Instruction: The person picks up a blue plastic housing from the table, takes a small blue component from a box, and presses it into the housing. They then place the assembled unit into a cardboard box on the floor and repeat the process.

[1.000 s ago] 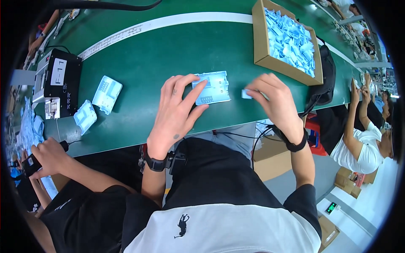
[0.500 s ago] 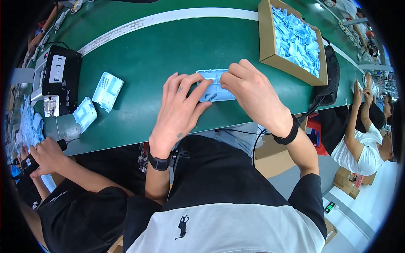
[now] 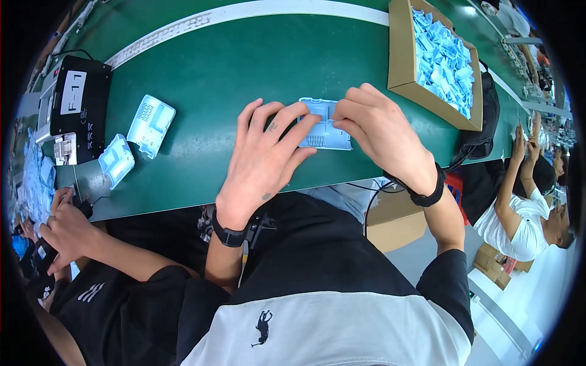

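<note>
A light-blue plastic cover [image 3: 329, 139] with slotted vents lies on the green bench in front of me. My left hand [image 3: 264, 152] rests over its left end, the index fingertip on the cover and the thumb by its near edge, the other fingers spread. Above the cover's right part, my right hand [image 3: 387, 131] is closed in a pinch, fingertips touching or just over it. Whatever sits between those fingertips is hidden. To the left lie another vented blue cover [image 3: 152, 125] and a smaller blue shell piece [image 3: 117, 160].
A cardboard box [image 3: 403, 61] full of small blue plastic pieces [image 3: 442, 61] stands at the far right, a black bag [image 3: 488, 116] beside it. At left is a black machine [image 3: 82, 110]. A co-worker's hand [image 3: 70, 235] holds a dark tool near a blue pile [image 3: 36, 177].
The whole view has shifted slightly, so the cover and both hands appear a little further right. Both hands stay at the cover in nearly the same pose.
</note>
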`<state>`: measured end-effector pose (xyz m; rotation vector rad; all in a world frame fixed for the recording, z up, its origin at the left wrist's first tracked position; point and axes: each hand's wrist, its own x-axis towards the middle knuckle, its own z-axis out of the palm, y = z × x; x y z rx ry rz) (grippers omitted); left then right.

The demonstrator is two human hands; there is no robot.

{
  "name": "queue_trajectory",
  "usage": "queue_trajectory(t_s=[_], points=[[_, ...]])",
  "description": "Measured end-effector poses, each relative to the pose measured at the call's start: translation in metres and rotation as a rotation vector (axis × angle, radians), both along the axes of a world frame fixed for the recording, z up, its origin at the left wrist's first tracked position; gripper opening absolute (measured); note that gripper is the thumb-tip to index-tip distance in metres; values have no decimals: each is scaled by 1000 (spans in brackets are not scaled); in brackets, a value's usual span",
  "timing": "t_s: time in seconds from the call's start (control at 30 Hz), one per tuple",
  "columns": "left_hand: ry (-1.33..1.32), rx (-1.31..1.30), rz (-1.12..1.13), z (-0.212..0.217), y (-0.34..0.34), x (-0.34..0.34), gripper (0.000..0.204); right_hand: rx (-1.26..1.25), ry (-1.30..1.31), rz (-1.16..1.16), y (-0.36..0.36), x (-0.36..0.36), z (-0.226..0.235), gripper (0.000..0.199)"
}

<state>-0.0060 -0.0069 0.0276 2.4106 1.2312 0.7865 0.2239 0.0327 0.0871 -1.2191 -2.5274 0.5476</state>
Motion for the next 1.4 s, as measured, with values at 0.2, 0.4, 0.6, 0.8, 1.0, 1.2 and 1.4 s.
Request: queue_trajectory(t_s=[0.2,0.4,0.6,0.8,1.0,1.2,1.4], points=[[-3,-4,12,-1,1,-1,47,43,79,-59,-5,-3,18,11],[2,17,8,-3,3,4,46,82,-9,-48,-14,-5,2,12],[2,-7,-13,4,5,6,44,141,-85,-88,-16,-7,-2,12],[58,-42,-22,12,8,7,44,130,-104,-111,-14,-6,-4,11],[54,-52,-16,11,8,11,44,106,10,-158,-16,3,-8,9],[55,-70,-27,12,9,12,44,10,99,-190,-15,9,-9,8],[73,-83,-38,14,10,12,43,100,-38,-127,-14,4,-5,11]])
